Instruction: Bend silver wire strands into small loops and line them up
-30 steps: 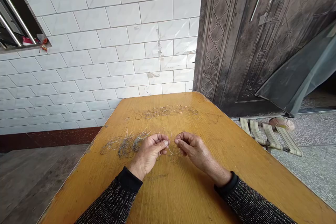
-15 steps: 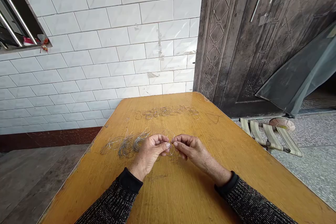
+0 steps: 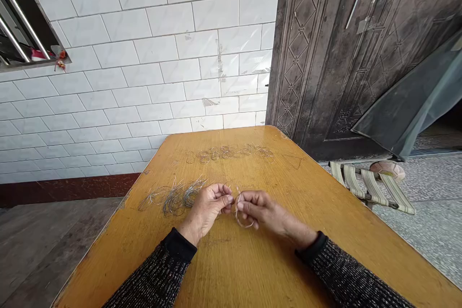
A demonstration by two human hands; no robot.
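Note:
Over the middle of the wooden table (image 3: 245, 269), my left hand (image 3: 212, 207) and my right hand (image 3: 263, 209) almost meet at the fingertips. Both are pinched closed on a thin wire (image 3: 245, 225), which curves in a loop below my right fingers. How the wire runs between the fingertips is too fine to make out. Just left of my left hand lies a bundle of grey wires (image 3: 175, 199), with looser strands (image 3: 153, 196) beside it. Farther back, a row of small wire rings (image 3: 227, 152) stretches across the table.
A bent wire triangle (image 3: 293, 160) lies near the table's right edge. White tiled wall (image 3: 162, 48) and a dark carved door (image 3: 310, 67) stand behind. To the right are a strap-seat folding stool (image 3: 373, 187), a ball (image 3: 388, 170) and a hanging grey sheet (image 3: 407, 101).
The wire loop has swung down and to the right, below my right fingers. My right hand has turned slightly; my left hand has hardly moved.

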